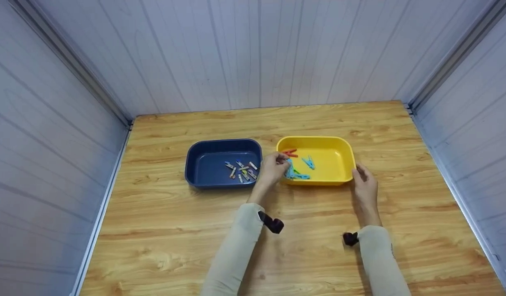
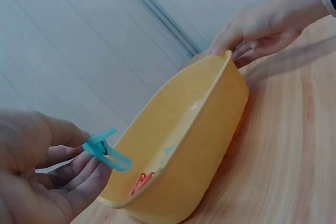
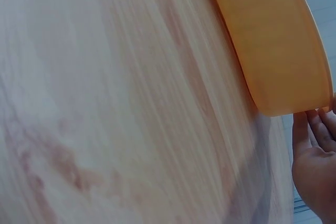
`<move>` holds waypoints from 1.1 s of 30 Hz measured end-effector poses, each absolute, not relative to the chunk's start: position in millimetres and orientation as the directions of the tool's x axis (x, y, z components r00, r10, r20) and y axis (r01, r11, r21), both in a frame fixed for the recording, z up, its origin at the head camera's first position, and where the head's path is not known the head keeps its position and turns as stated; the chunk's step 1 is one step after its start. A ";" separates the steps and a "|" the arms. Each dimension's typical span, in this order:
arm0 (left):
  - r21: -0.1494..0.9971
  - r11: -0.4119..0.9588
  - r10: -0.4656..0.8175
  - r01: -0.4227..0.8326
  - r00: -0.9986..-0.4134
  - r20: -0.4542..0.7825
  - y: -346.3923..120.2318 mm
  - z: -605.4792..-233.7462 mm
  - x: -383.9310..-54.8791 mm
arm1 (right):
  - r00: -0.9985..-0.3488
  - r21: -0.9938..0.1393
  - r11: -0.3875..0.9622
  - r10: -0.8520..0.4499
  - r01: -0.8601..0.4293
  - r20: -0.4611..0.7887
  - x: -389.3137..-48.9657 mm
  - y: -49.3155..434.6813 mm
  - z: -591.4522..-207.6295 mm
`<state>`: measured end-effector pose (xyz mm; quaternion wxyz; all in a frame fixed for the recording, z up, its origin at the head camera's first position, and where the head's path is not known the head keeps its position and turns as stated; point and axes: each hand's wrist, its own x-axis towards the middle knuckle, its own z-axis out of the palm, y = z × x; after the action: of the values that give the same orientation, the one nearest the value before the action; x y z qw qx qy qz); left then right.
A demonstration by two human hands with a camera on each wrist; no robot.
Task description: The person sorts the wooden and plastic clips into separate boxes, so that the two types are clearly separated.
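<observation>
My left hand (image 1: 273,167) is at the left end of a yellow plastic basin (image 1: 318,183). Between its thumb and fingers it pinches a light-blue clothespin (image 2: 108,151), held by its handle end close to the rim. Inside the basin lie a blue clothespin (image 1: 308,162), red clothespins (image 1: 291,153) and a cluster of blue and green ones, partly behind the left hand. At the basin's right end my right hand (image 1: 366,187) grips the rim, thumb on the edge and fingers against the outer wall.
Left of the yellow basin stands a dark blue basin (image 1: 220,186) with several small patterned clothespins (image 1: 242,170) in its right half. Both stand on a wood-grain table (image 1: 162,226). Pale panel walls (image 1: 244,53) enclose the back and sides.
</observation>
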<state>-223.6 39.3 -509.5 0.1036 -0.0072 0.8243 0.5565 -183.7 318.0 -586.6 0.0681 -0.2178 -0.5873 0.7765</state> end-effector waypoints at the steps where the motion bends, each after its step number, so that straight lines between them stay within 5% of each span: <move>1: 0.915 0.383 0.100 -0.128 -0.979 -0.179 39.7 -509.1 -224.5 | -0.894 -0.946 -0.289 0.371 0.147 -0.252 -184.5 318.2 -588.7; 14: 0.927 0.313 0.020 -0.206 -0.975 -0.223 46.0 -513.3 -236.7 | -0.906 -0.943 -0.313 0.359 0.111 -0.226 -186.4 312.3 -598.8; 33: 0.831 0.555 0.086 0.022 -0.996 -0.030 34.6 -515.1 -230.0 | -0.912 -0.954 -0.250 0.331 0.165 -0.244 -188.5 318.7 -594.8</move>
<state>-230.0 34.6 -515.1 0.0336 0.0306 0.8812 0.4706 -188.5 318.7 -594.8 0.0541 -0.2031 -0.6100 0.7640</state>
